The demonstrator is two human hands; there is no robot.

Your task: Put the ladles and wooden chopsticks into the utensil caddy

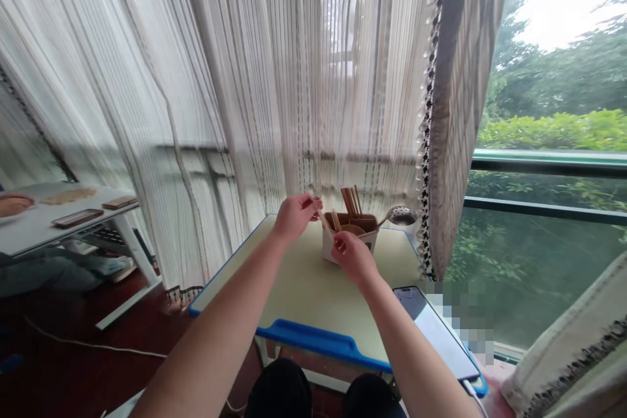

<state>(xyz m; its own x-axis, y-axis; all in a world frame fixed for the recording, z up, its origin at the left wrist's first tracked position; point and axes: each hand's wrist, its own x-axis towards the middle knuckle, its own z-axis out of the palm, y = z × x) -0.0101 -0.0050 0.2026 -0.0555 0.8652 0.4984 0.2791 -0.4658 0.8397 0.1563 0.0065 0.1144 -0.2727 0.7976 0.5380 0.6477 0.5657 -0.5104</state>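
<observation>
A small white box (331, 249) with a brown inside stands at the back of the desk. Several brown chopsticks (351, 201) rise from it, and a metal slotted spoon (402, 215) leans out to the right. My left hand (295, 215) is closed in a pinch at the box's left corner, on the upper end of a thin pale stick (324, 219). In front of the box, my right hand (354, 257) is closed, fingertips near the stick's lower end. What lies between the right fingers is too small to make out.
The box stands on a blue-edged desk (289, 274). A phone (434, 326) with a cable lies at its right edge. Sheer curtains (274, 78) hang behind, and a window is at right. At far left another person's hand (14, 204) rests at a white table (29, 228).
</observation>
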